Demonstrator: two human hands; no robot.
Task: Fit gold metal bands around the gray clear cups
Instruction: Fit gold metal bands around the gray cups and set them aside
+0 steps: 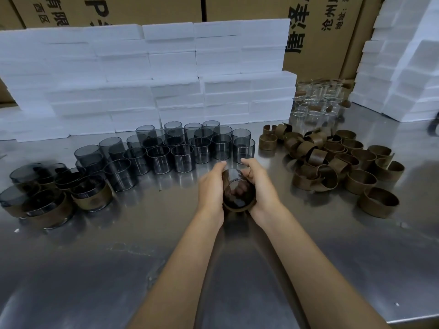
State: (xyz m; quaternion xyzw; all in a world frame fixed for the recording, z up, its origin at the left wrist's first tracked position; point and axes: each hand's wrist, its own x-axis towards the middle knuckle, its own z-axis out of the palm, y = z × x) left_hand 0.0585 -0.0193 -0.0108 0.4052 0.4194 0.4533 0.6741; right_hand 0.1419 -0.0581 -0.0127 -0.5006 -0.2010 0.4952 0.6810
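Note:
At the table's middle, both hands hold one gray clear cup point(237, 189) tilted toward me, with a gold band point(238, 208) around its lower part. My left hand point(211, 186) grips its left side and my right hand point(260, 184) grips its right side. Behind them stand several bare gray cups point(183, 148) in rows. Several banded cups point(91, 194) are gathered at the left. A heap of loose gold bands point(332, 160) lies on the right.
The work surface is a steel table point(118, 233). White foam blocks point(154, 79) are stacked along the back, and more point(403, 67) at the right. Clear glass cups point(318, 100) stand at the back right. Cardboard boxes point(316, 32) rise behind everything.

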